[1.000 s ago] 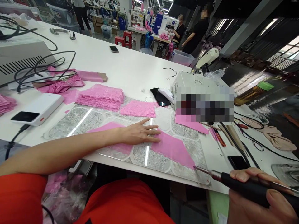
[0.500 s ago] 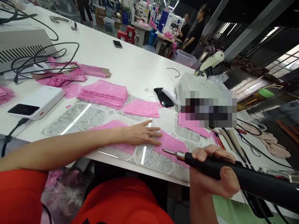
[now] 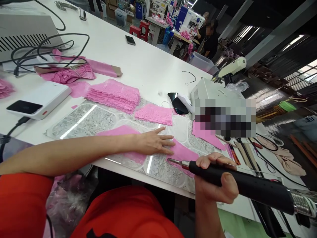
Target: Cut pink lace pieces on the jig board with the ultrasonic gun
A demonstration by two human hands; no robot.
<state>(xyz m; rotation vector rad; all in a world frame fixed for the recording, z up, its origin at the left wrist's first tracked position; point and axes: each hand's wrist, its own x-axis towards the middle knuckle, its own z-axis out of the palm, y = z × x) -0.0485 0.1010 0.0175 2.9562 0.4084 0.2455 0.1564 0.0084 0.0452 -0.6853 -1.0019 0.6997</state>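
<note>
My left hand [image 3: 155,142] lies flat with its fingers spread. Its fingertips touch the edge of a pink fabric piece [image 3: 184,152], and another pink piece [image 3: 119,131] sits partly under my forearm. My right hand [image 3: 209,190] is wrapped round a thick black handheld tool [image 3: 257,188] with a narrow metal tip. That tip is over the near left edge of the right-hand fabric piece; whether it touches cannot be made out. Beneath the fabric is a grey-and-clear patterned mat [image 3: 160,170].
Behind the mat are a tall stack of pink lace pieces [image 3: 114,94] and a smaller stack [image 3: 154,114]. A white power bank [image 3: 53,96] and cables stand left. At the right are a grey box [image 3: 210,91] and pens [image 3: 234,154]. A phone [image 3: 130,40] lies farther back.
My right hand and the tool have moved left and slightly nearer the left fingertips, exposing more of the tool's rear end. My left hand stays flat on the fabric. The view has shifted slightly.
</note>
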